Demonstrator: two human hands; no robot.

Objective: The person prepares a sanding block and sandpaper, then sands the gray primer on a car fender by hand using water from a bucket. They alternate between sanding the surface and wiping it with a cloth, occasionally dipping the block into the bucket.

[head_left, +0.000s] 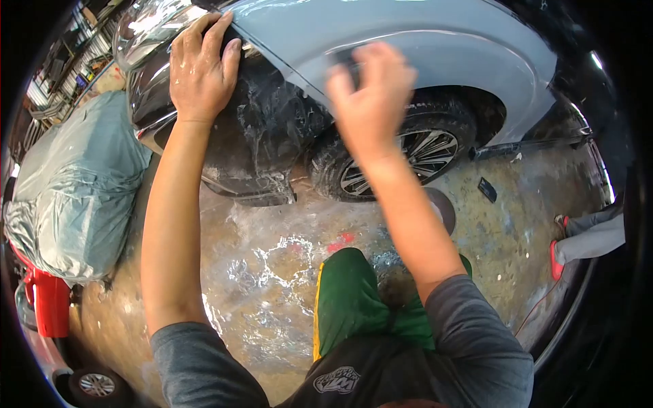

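A light blue-grey car fender (435,51) curves over the wheel in front of me. My left hand (203,71) lies with its fingers stretched out on the car's front corner, by the headlight and the fender's edge. White wet drops spot its skin. On the fender above the wheel arch, my right hand (371,88) is smeared by motion. Its fingers are bent over a dark pad (348,62), mostly covered and too blurred to name more exactly. Below the left hand, the black bumper (262,129) carries whitish wet streaks.
The car's wheel (415,153) stands below my right forearm. A dark flat object (487,190) lies on the wet, stained floor (272,272). At left are a sheet-covered shape (81,183) and a red container (51,304). Another person's legs (592,234) show at right.
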